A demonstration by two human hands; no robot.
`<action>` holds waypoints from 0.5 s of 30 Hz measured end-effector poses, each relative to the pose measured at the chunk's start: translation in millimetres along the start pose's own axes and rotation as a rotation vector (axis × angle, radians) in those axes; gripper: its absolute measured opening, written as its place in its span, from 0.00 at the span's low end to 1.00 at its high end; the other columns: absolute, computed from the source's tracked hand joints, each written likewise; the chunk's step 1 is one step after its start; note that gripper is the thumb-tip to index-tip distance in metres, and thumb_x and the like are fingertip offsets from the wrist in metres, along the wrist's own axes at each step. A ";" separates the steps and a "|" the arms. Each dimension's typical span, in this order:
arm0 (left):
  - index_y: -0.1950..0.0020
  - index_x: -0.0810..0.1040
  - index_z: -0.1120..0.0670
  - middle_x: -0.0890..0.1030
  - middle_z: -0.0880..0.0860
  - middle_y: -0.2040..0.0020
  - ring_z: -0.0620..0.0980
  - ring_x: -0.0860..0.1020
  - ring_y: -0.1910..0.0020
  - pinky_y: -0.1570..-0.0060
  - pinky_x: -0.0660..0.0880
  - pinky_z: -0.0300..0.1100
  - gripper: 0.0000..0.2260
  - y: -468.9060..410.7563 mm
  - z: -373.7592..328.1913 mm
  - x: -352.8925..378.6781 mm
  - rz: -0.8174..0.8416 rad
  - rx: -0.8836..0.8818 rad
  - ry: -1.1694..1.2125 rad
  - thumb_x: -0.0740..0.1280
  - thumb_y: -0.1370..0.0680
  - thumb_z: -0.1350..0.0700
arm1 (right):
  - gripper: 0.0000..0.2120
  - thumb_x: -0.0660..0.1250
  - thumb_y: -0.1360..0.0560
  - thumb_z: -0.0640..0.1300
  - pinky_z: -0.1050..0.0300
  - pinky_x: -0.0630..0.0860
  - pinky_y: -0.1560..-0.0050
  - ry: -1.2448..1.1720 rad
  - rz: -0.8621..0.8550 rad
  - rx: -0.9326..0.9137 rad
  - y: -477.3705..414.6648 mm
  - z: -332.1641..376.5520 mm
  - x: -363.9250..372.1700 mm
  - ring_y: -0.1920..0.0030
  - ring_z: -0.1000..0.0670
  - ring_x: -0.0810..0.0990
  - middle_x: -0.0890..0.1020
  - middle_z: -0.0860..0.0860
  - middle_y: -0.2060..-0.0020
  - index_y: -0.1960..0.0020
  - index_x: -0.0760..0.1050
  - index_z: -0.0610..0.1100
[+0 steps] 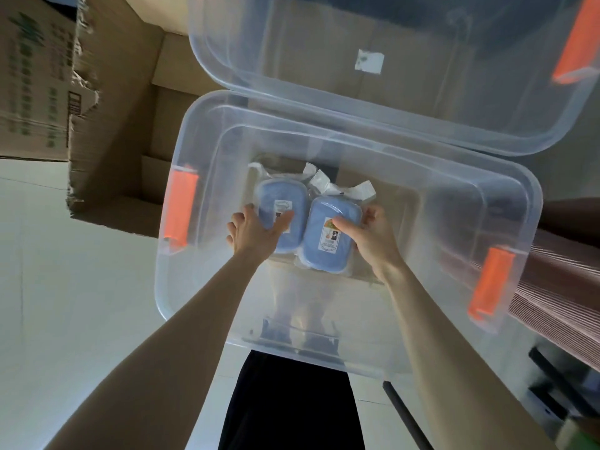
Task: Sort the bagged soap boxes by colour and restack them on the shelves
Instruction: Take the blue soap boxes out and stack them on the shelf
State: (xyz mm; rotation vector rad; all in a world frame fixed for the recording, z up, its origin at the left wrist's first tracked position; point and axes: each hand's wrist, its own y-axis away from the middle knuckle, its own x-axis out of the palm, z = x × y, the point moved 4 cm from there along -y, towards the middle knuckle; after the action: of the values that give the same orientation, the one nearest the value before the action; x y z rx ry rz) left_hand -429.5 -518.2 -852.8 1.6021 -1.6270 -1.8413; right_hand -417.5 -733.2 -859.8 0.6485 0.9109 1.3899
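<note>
Your legs: dark trousers at the bottom of the view, standing on a pale tiled floor.
Your left hand: reaching down into the near clear plastic storage bin with orange latches; its grip is part-closed, fingers curled over the near end of the left blue bagged soap box with a white label, thumb across its top.
Your right hand: also inside the bin; its grip is closed in a pinch, thumb on top and fingers round the far side of the right blue bagged soap box with an orange-and-white label.
Task items: both boxes are blue, each in a clear bag, lying side by side and touching, low in the middle of the near bin. Crumpled bag tops stick up behind them.
Step in hand, as a judgement: you look to be handling the blue pair together, either gathering it or setting it down; which one cannot be told.
Next move calls for: a firm hold through slippery film, keeping both level, and clearing the bin rim if you lift.
Further off: a second clear storage bin sits beyond, apparently empty, with brown cardboard cartons behind. No shelves can be made out for certain.
</note>
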 end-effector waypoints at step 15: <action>0.50 0.66 0.56 0.77 0.45 0.66 0.40 0.74 0.68 0.72 0.68 0.31 0.22 92.7 -15.2 -65.9 -0.109 0.383 0.374 0.75 0.30 0.47 | 0.35 0.78 0.32 0.42 0.59 0.78 0.64 -0.098 0.051 -0.151 104.4 49.2 -29.5 0.54 0.54 0.84 0.81 0.50 0.46 0.31 0.65 0.53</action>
State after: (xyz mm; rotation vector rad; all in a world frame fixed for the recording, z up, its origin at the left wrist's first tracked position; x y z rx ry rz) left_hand -435.3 -513.2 -738.3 2.0744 -1.8121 -1.2131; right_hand -430.5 -745.2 -742.0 0.6221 0.7088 1.4443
